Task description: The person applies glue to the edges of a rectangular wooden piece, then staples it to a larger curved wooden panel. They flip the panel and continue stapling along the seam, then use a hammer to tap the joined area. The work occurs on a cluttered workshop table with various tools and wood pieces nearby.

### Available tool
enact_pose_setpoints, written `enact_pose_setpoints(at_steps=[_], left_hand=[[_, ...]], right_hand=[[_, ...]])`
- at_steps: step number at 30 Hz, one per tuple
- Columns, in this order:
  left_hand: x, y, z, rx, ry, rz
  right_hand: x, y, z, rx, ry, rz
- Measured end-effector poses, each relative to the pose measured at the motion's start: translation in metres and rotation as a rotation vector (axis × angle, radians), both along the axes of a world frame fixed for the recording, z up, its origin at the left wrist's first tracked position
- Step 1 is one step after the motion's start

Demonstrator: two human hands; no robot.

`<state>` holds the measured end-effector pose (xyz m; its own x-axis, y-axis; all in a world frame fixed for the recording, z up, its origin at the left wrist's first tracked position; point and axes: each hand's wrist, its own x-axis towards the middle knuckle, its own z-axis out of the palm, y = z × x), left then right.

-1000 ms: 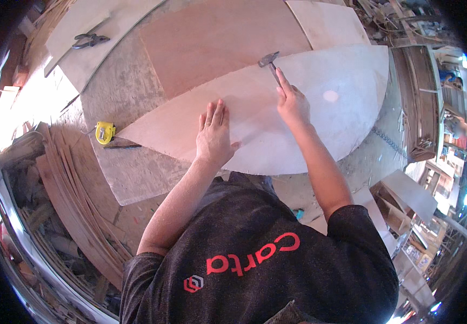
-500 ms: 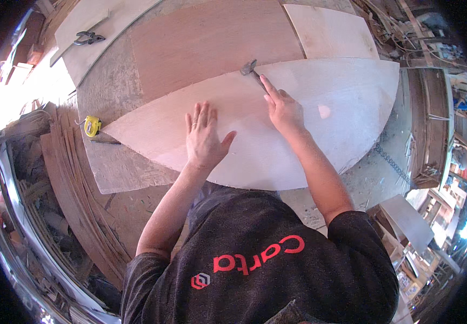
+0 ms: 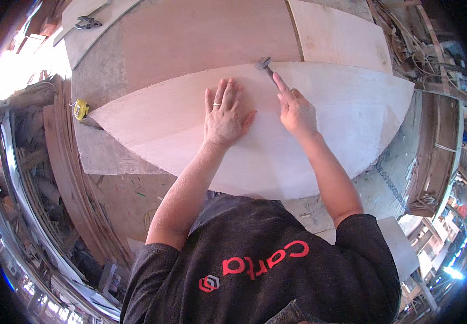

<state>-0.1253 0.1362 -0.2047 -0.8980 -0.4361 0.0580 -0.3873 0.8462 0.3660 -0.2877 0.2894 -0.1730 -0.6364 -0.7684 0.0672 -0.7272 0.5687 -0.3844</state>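
The right hand (image 3: 297, 112) has its grip closed around the handle of a small hammer (image 3: 264, 63), index finger stretched along the handle. The hammer's metal head sits at the far, upper edge of a pale panel (image 3: 320, 135), right where that edge meets the reddish board (image 3: 190, 43) behind it. The left hand (image 3: 224, 116) lies flat on the panel just beside the right hand, its grip spread wide, fingers pointing away from the body, pressing the sheet down and holding nothing.

The panel is a thin, pale, lens-shaped sheet with curved edges, lying across the desk (image 3: 101, 156), a rough grey surface marked with dust and scraps. A lighter sheet (image 3: 336, 35) lies at the far right, next to the reddish board. A yellow tape measure (image 3: 81, 109) rests at the panel's left tip. A dark tool (image 3: 86, 22) lies on a board at the far left corner.

Around the desk the room is a cluttered workshop: stacked bent strips (image 3: 66, 178) to the left, wooden frames (image 3: 433, 156) to the right, bright daylight at the upper left.
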Motion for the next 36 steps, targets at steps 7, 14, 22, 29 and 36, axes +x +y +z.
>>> enact_pose_setpoints(at_steps=[7, 14, 22, 29, 36], left_hand=[[0.005, 0.0, -0.002, -0.049, -0.015, 0.007], [0.002, 0.001, -0.001, -0.065, -0.002, 0.011], [0.003, -0.001, -0.002, -0.076, -0.018, -0.003], [0.005, -0.003, -0.003, -0.065, -0.028, -0.002], [0.004, -0.001, 0.0, -0.072, -0.038, -0.006]], right_hand=[[-0.023, 0.005, 0.021, -0.059, -0.038, 0.041], [-0.035, 0.009, 0.02, 0.057, -0.07, -0.02], [-0.036, 0.01, 0.021, -0.102, -0.095, 0.009], [-0.021, 0.01, 0.006, 0.089, -0.095, -0.059], [-0.03, 0.037, 0.014, -0.23, -0.077, -0.161]])
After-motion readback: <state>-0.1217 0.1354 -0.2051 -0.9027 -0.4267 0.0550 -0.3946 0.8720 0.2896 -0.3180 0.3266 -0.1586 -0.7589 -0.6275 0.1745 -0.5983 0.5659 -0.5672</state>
